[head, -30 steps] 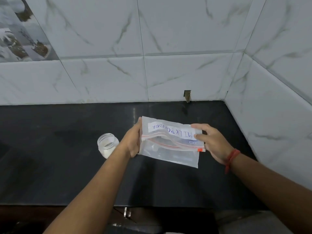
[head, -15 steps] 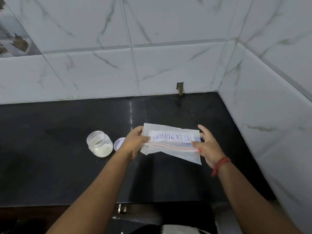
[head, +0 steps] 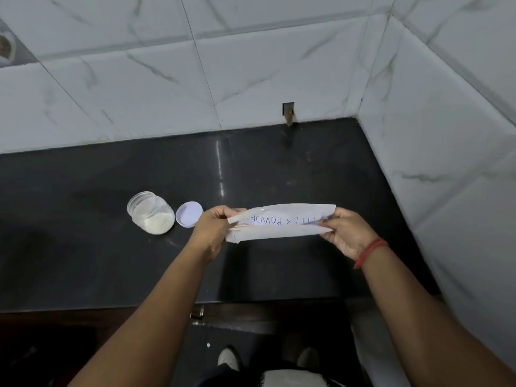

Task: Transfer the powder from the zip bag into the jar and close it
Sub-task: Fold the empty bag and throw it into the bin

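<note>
A: In the head view, where is the zip bag [head: 279, 223]?

B: The person holds it above the black counter [head: 293, 169], stretched flat between both hands. The left hand [head: 213, 229] pinches the left end, with fingers curled around the edge. The right hand [head: 346, 233] pinches the right end in the same way. The label with blue letters faces up.

A: And the jar [head: 152, 213]?

B: It stands on the counter, to the left of the left hand and apart from it. It is open, and white powder [head: 156, 220] lies in it. The lid [head: 189, 218] lies just beside the jar, on its right side, maybe touching it.

A: Is there powder left in the bag?

B: One cannot tell; the bag looks nearly flat.

A: So which step is in hand?

B: Probably the person checks the bag or puts it away, and then the jar must be closed. To do this well, the person should keep the bag's mouth level, so that no rest of powder falls on the counter. If something remains, the person should tip one corner over the jar's mouth and tap it gently.
</note>
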